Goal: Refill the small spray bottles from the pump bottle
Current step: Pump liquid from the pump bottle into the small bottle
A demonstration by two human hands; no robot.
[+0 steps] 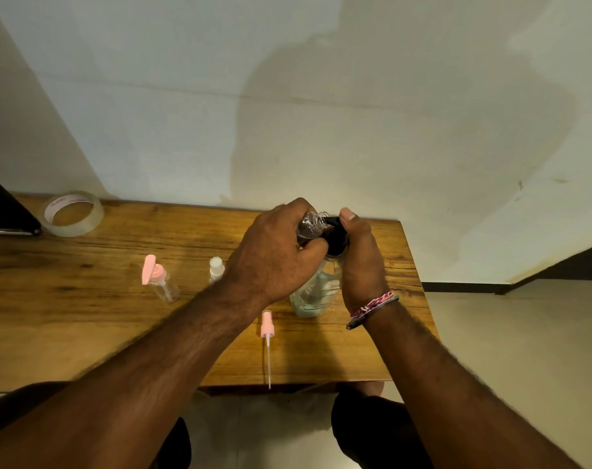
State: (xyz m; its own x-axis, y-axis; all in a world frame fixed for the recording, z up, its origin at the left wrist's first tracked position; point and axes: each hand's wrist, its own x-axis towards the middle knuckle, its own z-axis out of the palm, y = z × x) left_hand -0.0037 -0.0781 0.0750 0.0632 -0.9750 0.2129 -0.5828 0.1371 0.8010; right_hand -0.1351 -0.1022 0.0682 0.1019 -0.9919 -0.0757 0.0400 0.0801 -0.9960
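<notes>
At the far left edge a dark object lies on the wooden desk, only partly in view. Just beside it, near the wall, lies a roll of clear tape.

More to the right stands a small clear bottle with a pink cap; its pink lid is flipped up. Near it stands a second small bottle with a white cap, partly hidden behind the left forearm.

The left hand is raised above the desk and its fingers are curled around a small clear spray bottle. This bottle has no top on it and it is tilted, with its open neck pointing to the right, at the black pump.

Below the hands, a pink sprayer head with its long thin tube lies flat on the desk. The tube points toward the near edge of the desk and reaches slightly over it.

The big pump bottle stands on the desk, between the two wrists. It is clear and a pale liquid shows inside. The right hand is on its black pump: the thumb lies on the top of the pump and the fingers are curled around it. The spout of the pump is just at the mouth of the small bottle; if they touch, I cannot tell.

On the right wrist there is a pink and white woven band.
</notes>
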